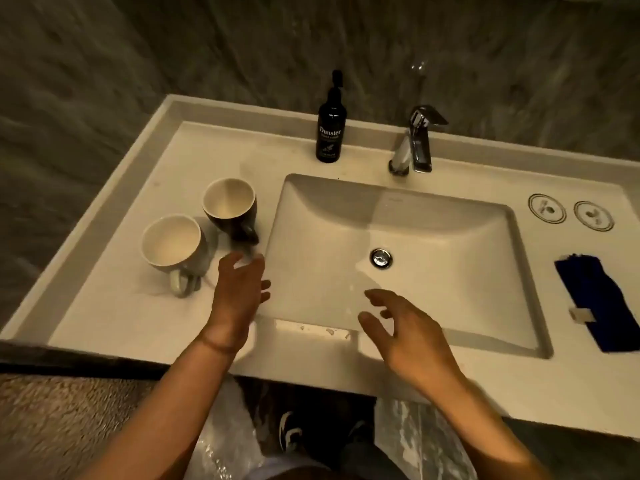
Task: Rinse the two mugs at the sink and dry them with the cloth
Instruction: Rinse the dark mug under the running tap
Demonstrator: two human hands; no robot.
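Counter holds two empty mugs: white mug, dark mug.

Dim warm light, soft wide-angle blur

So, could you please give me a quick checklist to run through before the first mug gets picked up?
1. Left hand empty and open: ok.
2. Right hand empty and open: ok.
3. Black ceramic mug and white ceramic mug upright on the counter: ok.
4. White rectangular basin free of clutter: ok.
5. Chrome tap running: not ok, no stream visible.
6. Dark blue cloth at hand right of the basin: ok.
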